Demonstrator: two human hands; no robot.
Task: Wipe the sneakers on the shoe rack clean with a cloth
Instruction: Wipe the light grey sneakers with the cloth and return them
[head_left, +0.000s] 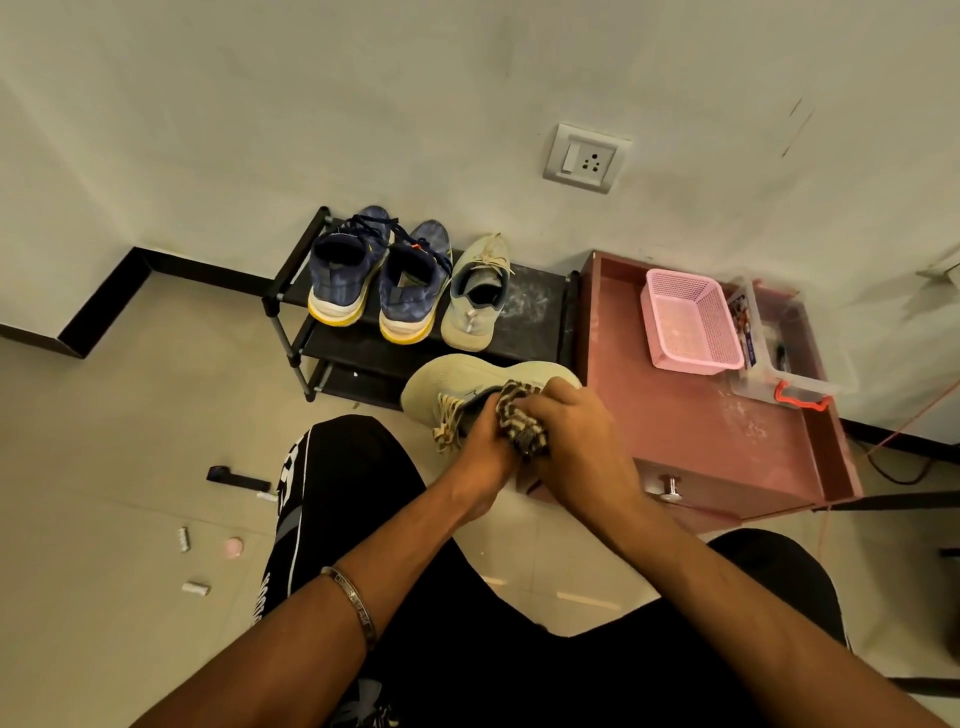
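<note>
Right hand: we are curling our right hand (571, 431) around the striped cloth (522, 418), fingers bunched over it and pressing it onto the shoe.
Left hand: we are gripping the beige sneaker (457, 384) with our left hand (480, 447) at its collar, beside the laces; the fingertips are hiding behind the shoe and the cloth.
Held sneaker: it is lying on its side in front of the rack, toe pointing left, above the floor between our knees.
Cloth: it is sitting crumpled between both hands, touching the sneaker's opening.
Shoe rack: the black shoe rack (540, 296) is standing against the wall, just beyond the held shoe.
Rack contents: the top shelf is carrying a pair of blue sneakers (379, 280) with yellow-edged soles and, touching them on the right, the second beige sneaker (475, 301), heels facing us.
Right of rack: a reddish cabinet (701, 431) is bearing a pink basket (685, 322) and a clear plastic box (795, 364).
Wall: a socket plate (584, 158) is showing above the rack.
Left wrist: we are wearing a metal bangle (353, 603).
</note>
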